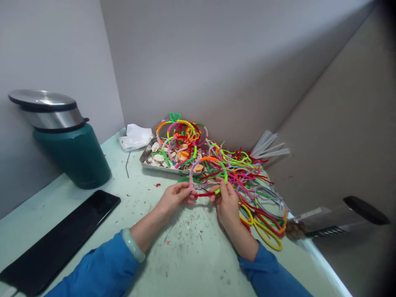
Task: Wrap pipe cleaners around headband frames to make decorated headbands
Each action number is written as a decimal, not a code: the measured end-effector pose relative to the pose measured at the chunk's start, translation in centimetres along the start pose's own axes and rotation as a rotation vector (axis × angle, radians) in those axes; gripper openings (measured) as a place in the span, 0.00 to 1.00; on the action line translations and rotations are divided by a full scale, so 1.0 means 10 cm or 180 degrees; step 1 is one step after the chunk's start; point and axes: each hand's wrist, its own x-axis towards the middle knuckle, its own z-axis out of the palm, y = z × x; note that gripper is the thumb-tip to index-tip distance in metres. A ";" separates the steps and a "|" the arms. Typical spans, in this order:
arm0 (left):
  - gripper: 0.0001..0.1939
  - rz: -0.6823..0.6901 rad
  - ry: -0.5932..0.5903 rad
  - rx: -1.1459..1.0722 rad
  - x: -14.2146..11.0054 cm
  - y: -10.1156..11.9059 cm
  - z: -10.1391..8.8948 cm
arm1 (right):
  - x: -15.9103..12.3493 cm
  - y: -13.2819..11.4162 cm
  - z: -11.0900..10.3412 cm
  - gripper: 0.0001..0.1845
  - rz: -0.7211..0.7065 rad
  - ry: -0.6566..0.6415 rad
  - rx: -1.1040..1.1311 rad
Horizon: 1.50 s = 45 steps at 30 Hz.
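Both hands grip one multicoloured pipe-cleaner ring (210,159), upright above the table, with purple, orange, lime, red and pink stretches. At its lower left, my left hand (176,197) pinches the pink and red part. My right hand (227,201) closes on the lime-green part at lower right. Behind the ring, a metal tray (161,168) holds seashells, and several similar pipe-cleaner rings (182,122) stand on it, one topped with a green bow. A heap of loose pipe cleaners (238,169) lies to the right, close to my right hand.
A teal tumbler (72,152) and a black phone (62,243) occupy the left side. White tissue (139,135) lies near the back corner. Translucent strips (267,145) lean at the right. A clear jar with a dark lid (321,218) is by the table's right edge. Small fuzz bits dot the table.
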 end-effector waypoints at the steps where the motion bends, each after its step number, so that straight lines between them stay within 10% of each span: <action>1: 0.14 0.0014 -0.0018 0.0021 0.00 -0.01 -0.01 | 0.00 0.00 0.00 0.16 0.0008 0.0011 0.0006; 45: 0.14 -0.0043 0.0084 -0.0482 0.00 0.01 -0.04 | 0.00 -0.06 0.00 0.16 0.0196 -0.0139 0.0220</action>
